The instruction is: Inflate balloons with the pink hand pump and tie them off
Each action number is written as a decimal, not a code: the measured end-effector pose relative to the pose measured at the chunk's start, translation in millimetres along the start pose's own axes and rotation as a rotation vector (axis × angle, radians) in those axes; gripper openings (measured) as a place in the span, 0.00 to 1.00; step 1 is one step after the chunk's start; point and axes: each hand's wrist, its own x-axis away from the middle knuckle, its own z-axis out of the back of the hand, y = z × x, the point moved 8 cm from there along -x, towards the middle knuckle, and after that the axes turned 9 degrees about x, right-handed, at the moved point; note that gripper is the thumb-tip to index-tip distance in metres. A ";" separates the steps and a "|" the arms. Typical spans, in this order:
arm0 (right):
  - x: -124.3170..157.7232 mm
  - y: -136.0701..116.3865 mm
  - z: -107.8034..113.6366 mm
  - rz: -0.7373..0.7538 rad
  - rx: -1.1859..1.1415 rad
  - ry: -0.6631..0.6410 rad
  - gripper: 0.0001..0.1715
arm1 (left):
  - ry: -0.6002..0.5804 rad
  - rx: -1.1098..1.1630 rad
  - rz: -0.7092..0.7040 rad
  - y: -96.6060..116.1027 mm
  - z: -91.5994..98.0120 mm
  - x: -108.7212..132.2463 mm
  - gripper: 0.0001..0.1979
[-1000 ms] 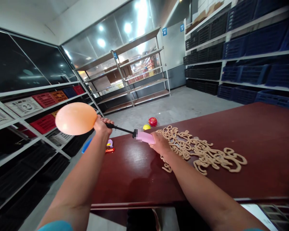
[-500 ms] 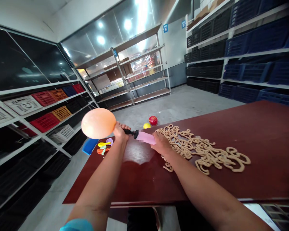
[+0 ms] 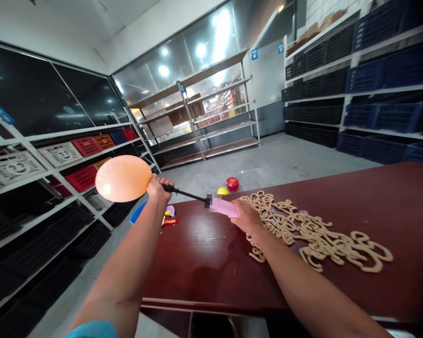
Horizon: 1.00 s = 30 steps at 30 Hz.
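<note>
Now hands hold pump (image 3: 223,207) and balloon (image 3: 122,178); shelves (image 3: 359,94) carry crates (image 3: 85,146).

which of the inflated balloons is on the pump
The orange balloon, held at its neck by the left hand; the red and yellow ones lie on the floor.

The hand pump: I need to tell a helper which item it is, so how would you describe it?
Start at the dark red table and go to its far left corner. The hand pump hangs just above it, its pink barrel in the right hand, its black rod reaching to the left hand at the peach balloon. Nothing else nearby is pink and rigid.
</note>
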 end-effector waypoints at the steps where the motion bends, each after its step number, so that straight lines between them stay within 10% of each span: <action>1: -0.1 0.6 -0.4 -0.001 -0.006 0.001 0.20 | -0.001 -0.003 -0.014 7.8 -1.3 -2.7 0.13; 5: 0.7 3.1 -2.8 -0.011 -0.009 0.000 0.18 | 0.009 0.000 -0.032 6.4 -0.2 -4.2 0.14; 17: 1.8 1.1 -6.1 -0.037 0.000 -0.069 0.16 | 0.012 0.046 0.157 -112.4 4.0 51.0 0.20; 30: -1.5 3.2 -5.1 -0.034 0.001 -0.014 0.19 | -0.038 0.014 -0.040 3.1 -12.2 1.2 0.17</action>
